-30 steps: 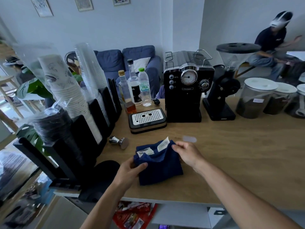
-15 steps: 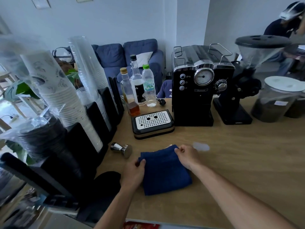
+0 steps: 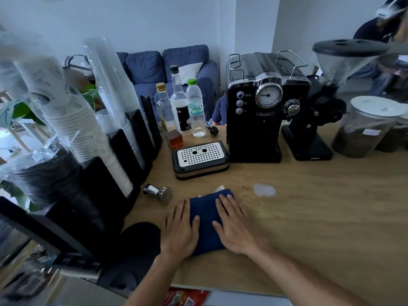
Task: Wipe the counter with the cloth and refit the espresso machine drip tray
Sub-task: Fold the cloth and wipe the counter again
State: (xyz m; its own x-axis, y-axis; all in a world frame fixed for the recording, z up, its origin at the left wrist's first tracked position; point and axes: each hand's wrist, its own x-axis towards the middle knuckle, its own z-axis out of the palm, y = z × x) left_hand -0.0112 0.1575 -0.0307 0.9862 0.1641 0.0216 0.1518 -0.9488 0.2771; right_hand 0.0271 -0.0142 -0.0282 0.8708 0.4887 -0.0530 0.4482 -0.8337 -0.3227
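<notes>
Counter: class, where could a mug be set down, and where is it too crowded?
Free: the bare wood right of the cloth and right hand, in front of the grinder and jars, avoiding the puddle. Crowded: the left side, with cup racks, bottles, tamper and drip tray.

The drip tray point(image 3: 200, 159) sits on the counter point(image 3: 309, 217), just left of the espresso machine point(image 3: 266, 107) and out of it. Behind the tray stand three bottles point(image 3: 181, 107). Right of the machine is the grinder point(image 3: 324, 102), then the jars point(image 3: 368, 127). In front of the tray lies the cloth point(image 3: 206, 219), with the left hand point(image 3: 180, 230) and right hand point(image 3: 237, 226) flat on it. The tamper point(image 3: 159, 193) lies left of the cloth; a wet patch point(image 3: 263, 189) lies front of the machine
</notes>
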